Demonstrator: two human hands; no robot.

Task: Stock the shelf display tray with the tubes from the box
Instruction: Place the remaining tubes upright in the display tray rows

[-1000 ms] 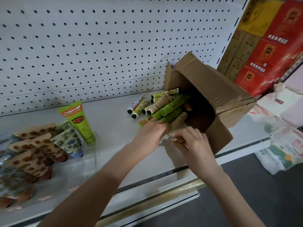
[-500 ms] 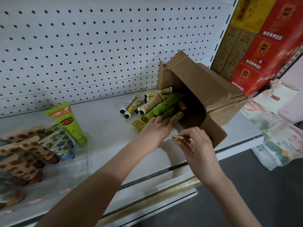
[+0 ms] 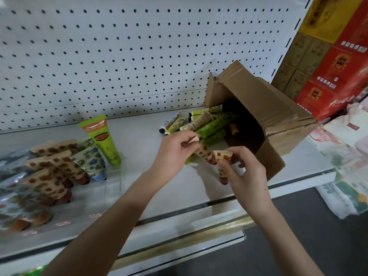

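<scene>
1. Two hands meet at the middle of the frame, just in front of the box (image 3: 264, 108), and each holds one tube above the shelf (image 3: 139, 154).
2. The left hand (image 3: 175, 156) reaches in from the lower left. Its fingers are curled, and thumb and forefinger pinch the flat crimped end of the left spotted tube (image 3: 205, 153), which is cream with red-brown spots. The dark cap of this tube points down and to the right.
3. The right hand (image 3: 246, 176) reaches in from the lower right. Its fingers are curled round the right spotted tube (image 3: 222, 168), with the crimped end up and the cap down.
4. The cap of the left tube and the crimp of the right one overlap in the view; whether they touch cannot be told.
5. The brown cardboard box lies on its side at centre right of the shelf, with its open mouth turned toward the hands.
6. Loose tubes (image 3: 213, 127), green, cream and patterned, spill from that mouth onto the shelf just above the hands.
7. The clear display tray (image 3: 112, 184) sits at lower left. It holds rows of spotted tubes (image 3: 65, 168), a blue-flowered tube (image 3: 91, 161) and a tall green tube (image 3: 102, 140) at its right end.
8. A white pegboard (image 3: 119, 56) fills the upper frame, and red cartons (image 3: 338, 72) stand at the upper right.
</scene>
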